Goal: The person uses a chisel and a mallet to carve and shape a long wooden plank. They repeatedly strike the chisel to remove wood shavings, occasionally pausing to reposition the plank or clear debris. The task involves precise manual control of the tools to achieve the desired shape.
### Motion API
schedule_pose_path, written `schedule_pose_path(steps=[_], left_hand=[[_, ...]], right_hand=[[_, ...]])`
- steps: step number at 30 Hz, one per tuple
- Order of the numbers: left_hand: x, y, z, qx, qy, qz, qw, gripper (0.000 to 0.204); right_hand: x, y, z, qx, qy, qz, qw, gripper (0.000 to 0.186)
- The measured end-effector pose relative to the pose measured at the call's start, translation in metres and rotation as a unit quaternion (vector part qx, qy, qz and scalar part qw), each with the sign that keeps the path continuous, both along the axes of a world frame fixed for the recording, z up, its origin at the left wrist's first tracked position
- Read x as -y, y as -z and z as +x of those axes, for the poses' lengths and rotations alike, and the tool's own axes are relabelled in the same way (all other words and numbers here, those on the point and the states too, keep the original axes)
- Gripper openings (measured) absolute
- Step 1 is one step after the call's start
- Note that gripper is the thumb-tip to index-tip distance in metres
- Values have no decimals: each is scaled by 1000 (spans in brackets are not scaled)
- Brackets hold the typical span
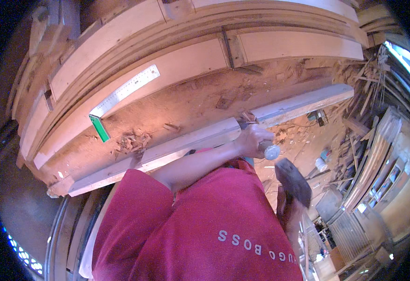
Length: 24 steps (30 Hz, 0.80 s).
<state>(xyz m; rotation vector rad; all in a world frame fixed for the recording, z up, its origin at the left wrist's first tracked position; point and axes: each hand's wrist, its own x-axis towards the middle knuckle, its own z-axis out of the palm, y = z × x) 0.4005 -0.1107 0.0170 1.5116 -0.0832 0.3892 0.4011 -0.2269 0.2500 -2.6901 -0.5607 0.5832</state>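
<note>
— What takes up most of the view?
— A wooden bench, dusty with sawdust, curved by the wide lens. Long pale boards with dark slots run along its far edge. A narrower timber lies along its near edge, from close to the near left corner toward the right end, with gaps cut in its upper side.

— And the person?
— A person in a red shirt stands at the near edge, both forearms bare.

— Which tools show?
— A square, with a steel blade and a green stock, lies toward the bench's left end, its blade over the nearest of the boards. A mallet with a dark, blocky head is in the air off the near edge, right of the chisel. The right hand grasps it, dim and partly hidden behind the head; how the fingers lie cannot be told.

— Where is the chisel?
— The chisel is at the near edge, tilted, its round butt toward the person. The left hand is clenched around its handle, and its tip is at a gap in the timber.

— The smallest things?
— Curled shavings, heaped between the square and the timber.
</note>
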Motion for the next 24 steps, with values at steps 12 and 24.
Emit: schedule_pose_path(steps=[12, 24], left_hand=[[9, -42, 21, 24, 41, -50, 998, 26], [12, -36, 31, 9, 36, -67, 997, 26]], right_hand=[[19, -12, -11, 19, 130, 100, 986, 28], [11, -17, 12, 38, -23, -27, 999, 30]])
